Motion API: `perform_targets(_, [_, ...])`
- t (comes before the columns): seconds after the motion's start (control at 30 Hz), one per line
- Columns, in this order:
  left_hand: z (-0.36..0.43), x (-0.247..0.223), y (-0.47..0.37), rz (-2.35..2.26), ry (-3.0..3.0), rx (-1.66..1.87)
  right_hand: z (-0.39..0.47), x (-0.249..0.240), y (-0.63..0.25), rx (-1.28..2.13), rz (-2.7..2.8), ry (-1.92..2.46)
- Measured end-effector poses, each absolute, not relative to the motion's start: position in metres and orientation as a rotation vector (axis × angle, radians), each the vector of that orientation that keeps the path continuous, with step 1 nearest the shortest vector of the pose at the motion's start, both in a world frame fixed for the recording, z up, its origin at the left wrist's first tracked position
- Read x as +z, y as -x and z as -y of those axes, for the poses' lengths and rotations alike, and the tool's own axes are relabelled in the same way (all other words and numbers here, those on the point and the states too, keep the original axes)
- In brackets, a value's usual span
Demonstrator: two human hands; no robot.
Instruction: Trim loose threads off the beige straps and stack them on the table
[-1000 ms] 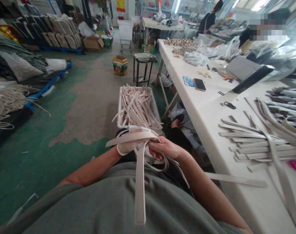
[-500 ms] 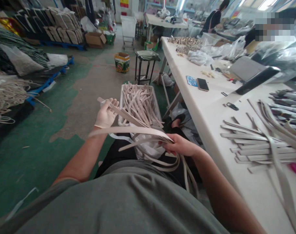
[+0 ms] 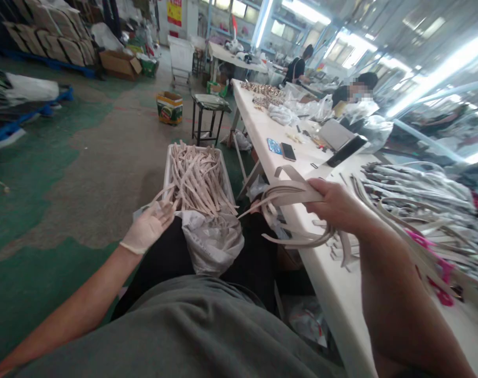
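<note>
My right hand [image 3: 335, 205] is closed round a bundle of long beige straps [image 3: 291, 194], which it holds above the table's near edge. The straps curl and hang down in loops on both sides of the fist. My left hand [image 3: 148, 226], in a pale glove, hovers palm up with its fingers apart, above my left thigh. Just beyond its fingertips stands a white basket [image 3: 227, 176] heaped with narrow beige strips [image 3: 197, 176]. On my lap lies a crumpled translucent plastic bag [image 3: 213, 241].
The long white table [image 3: 254, 126] runs along my right, bearing a phone [image 3: 289, 152], a dark upright device [image 3: 347, 151] and piles of straps [image 3: 420, 205]. Beyond the basket are a stool [image 3: 211, 102] and a carton [image 3: 169, 109]. Two people work farther back.
My right hand has swung right with the strap bundle, from my lap to over the table. The left hand has let go of the strap and dropped lower. My view has turned right.
</note>
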State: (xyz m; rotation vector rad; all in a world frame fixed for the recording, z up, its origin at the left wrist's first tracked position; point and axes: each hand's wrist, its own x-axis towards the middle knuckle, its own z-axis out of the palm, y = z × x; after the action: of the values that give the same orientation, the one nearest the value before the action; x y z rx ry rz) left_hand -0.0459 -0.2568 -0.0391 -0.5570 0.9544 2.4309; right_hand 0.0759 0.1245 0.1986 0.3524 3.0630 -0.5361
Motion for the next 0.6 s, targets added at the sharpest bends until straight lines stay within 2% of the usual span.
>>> perform_targets(0.1, [0.206, -0.037, -0.006, -0.695, 0.237, 2.124, -0.109, 0.175, -0.093, -0.120, -3.082, -0.453])
perform_targets(0.2, [0.156, -0.030, -0.054, -0.506, -0.009, 1.828, -0.087, 0.138, -0.110, 0.094, -2.971, -0.507])
perform_targets(0.33, [0.107, -0.026, -0.082, -0.485, -0.002, 1.707, -0.065, 0.092, -0.140, 0.099, -2.773, -0.433])
perform_targets(0.6, [0.074, -0.063, -0.085, -0.585, 0.511, 1.842, -0.038, 0.013, -0.205, -0.069, -2.473, -0.327])
